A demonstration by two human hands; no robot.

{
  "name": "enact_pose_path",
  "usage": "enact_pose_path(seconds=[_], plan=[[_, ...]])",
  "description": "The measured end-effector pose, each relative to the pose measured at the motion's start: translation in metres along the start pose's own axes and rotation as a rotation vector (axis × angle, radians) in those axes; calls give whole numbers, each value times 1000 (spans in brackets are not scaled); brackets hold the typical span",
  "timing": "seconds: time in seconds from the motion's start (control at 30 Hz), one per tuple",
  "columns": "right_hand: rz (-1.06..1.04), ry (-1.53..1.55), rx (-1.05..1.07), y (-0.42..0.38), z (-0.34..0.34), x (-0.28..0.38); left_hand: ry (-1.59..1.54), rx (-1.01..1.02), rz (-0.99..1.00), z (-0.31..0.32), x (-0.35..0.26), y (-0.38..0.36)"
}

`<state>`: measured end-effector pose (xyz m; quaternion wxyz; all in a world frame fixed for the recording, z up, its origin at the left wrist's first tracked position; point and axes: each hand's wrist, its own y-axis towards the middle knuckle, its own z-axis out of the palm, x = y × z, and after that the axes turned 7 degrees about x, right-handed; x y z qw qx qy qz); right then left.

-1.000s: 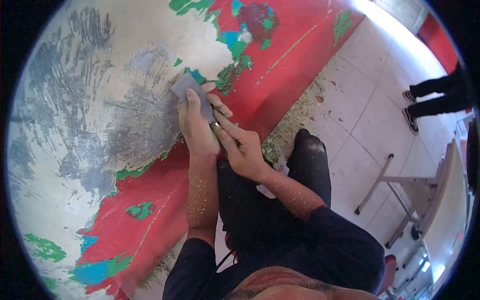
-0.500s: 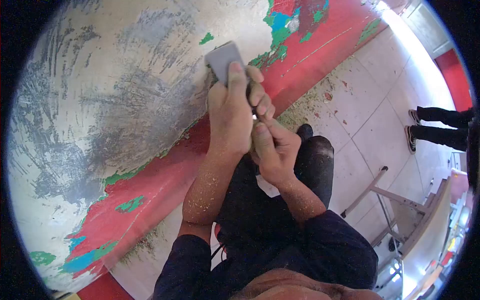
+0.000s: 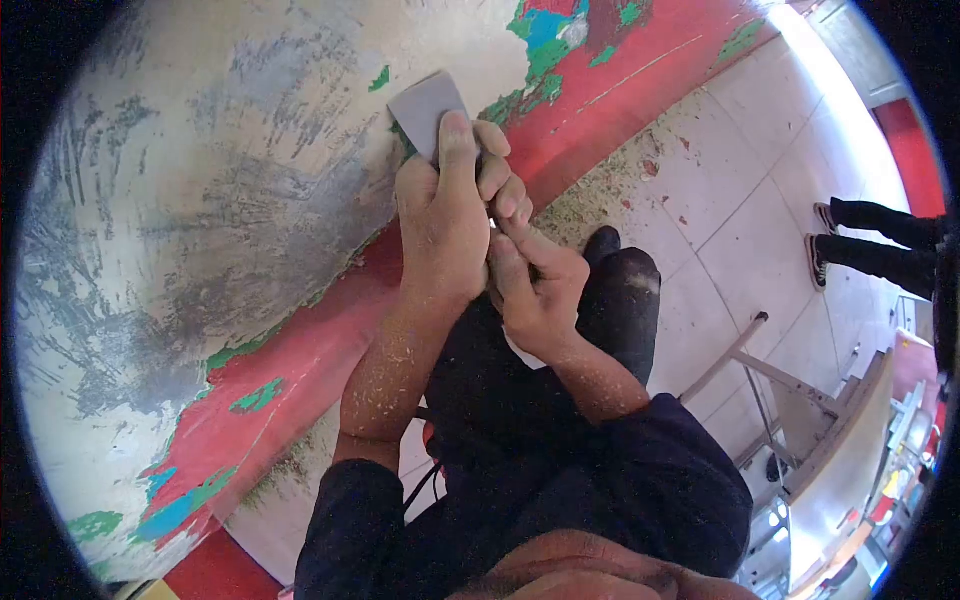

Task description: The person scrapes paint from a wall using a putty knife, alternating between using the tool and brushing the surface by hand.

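Note:
A grey scraper blade (image 3: 432,108) lies against or just over a wall (image 3: 250,180) with peeling paint. My left hand (image 3: 445,225) is closed round the scraper, its thumb pressed along the blade and its fingers curled beneath. Just below, my right hand (image 3: 540,290) is closed, fingertips meeting the left hand's fingers near the scraper's lower end. The handle is mostly hidden by both hands. A white shape (image 3: 523,350) shows under my right hand; I cannot make out what it is. Pale flakes dot both forearms.
Red paint (image 3: 600,110) with green and blue patches borders the scraped area. Paint debris (image 3: 610,195) litters the tiled floor (image 3: 740,210) along the wall. At right are another person's legs (image 3: 885,240) and a table (image 3: 845,440) with metal legs, cluttered with items.
Both hands and the scraper have shifted left and slightly up in view. The blade now sits closer to the small green patch. The camera view has also shifted a little.

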<state>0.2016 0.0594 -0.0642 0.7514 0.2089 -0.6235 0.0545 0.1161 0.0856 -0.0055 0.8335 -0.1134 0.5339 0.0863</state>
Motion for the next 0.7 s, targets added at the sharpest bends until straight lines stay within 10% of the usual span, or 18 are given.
enact_pose_path(seconds=[0.7], plan=[[-217, -4, -61, 8, 6, 3, 24, 53, 56, 1, -11, 2]])
